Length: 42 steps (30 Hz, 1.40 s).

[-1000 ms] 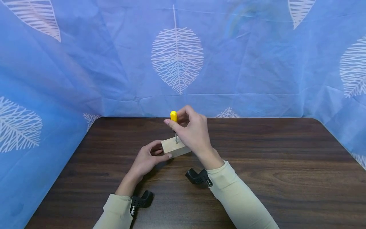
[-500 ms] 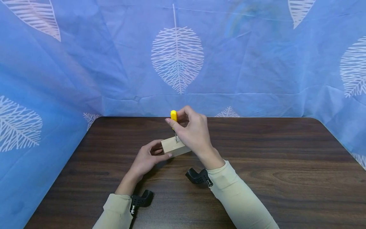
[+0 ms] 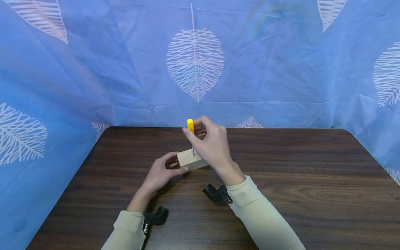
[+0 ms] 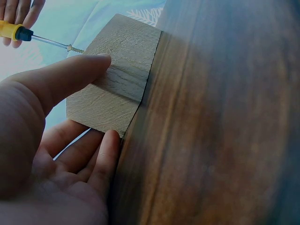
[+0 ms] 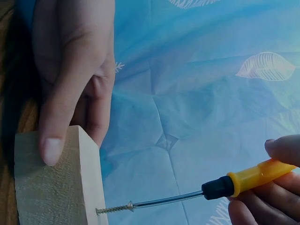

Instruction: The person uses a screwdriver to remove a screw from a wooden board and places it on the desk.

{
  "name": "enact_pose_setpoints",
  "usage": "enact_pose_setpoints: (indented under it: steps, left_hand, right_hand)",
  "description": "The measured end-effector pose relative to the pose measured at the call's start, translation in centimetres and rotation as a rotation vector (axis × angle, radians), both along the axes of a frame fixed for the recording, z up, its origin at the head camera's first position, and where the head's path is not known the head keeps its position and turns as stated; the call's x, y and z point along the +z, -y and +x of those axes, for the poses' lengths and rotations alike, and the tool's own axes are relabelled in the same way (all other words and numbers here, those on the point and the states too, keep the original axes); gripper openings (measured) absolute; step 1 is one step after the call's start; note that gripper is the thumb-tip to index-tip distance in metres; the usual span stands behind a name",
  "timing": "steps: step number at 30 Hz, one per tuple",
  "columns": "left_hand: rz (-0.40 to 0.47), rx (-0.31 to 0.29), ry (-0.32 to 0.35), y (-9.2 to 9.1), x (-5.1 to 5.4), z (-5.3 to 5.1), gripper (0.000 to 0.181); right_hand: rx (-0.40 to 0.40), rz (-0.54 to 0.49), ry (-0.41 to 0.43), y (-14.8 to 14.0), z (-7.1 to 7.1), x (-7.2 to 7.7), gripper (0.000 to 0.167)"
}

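Observation:
A pale wooden block (image 3: pixel 189 159) lies on the table, its left end gripped by my left hand (image 3: pixel 160 174), thumb on the near side and fingers on the far side. A screw (image 5: pixel 115 208) stands in the block's top face, much of its thread still showing. My right hand (image 3: pixel 212 142) pinches the yellow handle of a screwdriver (image 5: pixel 258 177) between thumb and fingers, above the block. The screwdriver's metal shaft meets the screw head, tool and screw roughly in line. In the left wrist view, the thumb presses the block (image 4: pixel 126 70) close to the screw.
The dark wood-grain table (image 3: pixel 297 166) extends around both hands. Behind it hangs a blue cloth (image 3: pixel 134 69) with white leaf prints. Black wrist mounts (image 3: pixel 215 192) stick out inward from both sleeves, low over the table.
Both hands and the block stay almost in place. The yellow handle turns slightly within the right hand's fingers, and the right thumb shifts a little.

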<state>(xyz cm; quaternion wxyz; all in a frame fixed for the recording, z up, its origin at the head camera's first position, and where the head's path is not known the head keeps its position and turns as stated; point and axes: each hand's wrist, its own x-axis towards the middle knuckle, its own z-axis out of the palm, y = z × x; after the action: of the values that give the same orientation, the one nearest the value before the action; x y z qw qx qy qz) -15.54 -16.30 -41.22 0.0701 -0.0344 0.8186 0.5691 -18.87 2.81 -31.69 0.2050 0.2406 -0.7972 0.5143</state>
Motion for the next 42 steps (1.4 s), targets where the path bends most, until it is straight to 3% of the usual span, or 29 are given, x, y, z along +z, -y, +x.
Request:
enact_pose_setpoints:
  steps: [7,16,25,35,42]
  left_hand:
    - [0.008,-0.008,-0.002,-0.02,0.01,-0.11,0.057]
    - [0.0,-0.001,-0.004,0.1,-0.12,-0.01,0.057]
    - [-0.002,-0.006,-0.007,0.11,-0.17,-0.23,0.057]
    - [-0.007,-0.004,-0.016,0.06,-0.27,-0.04,0.057]
    - [0.003,-0.01,-0.016,0.03,-0.3,-0.15,0.057]
  right_hand:
    - [-0.005,0.033,-0.054,0.0,0.17,0.04,0.02]
    - [0.03,0.078,-0.022,0.16,0.31,0.3,0.017]
    - [-0.011,0.077,-0.158,0.01,0.04,0.14,0.017]
    - [0.02,0.057,-0.09,0.09,0.08,0.0,0.015]
    - [0.002,0.084,-0.115,0.14,0.12,-0.12,0.018]
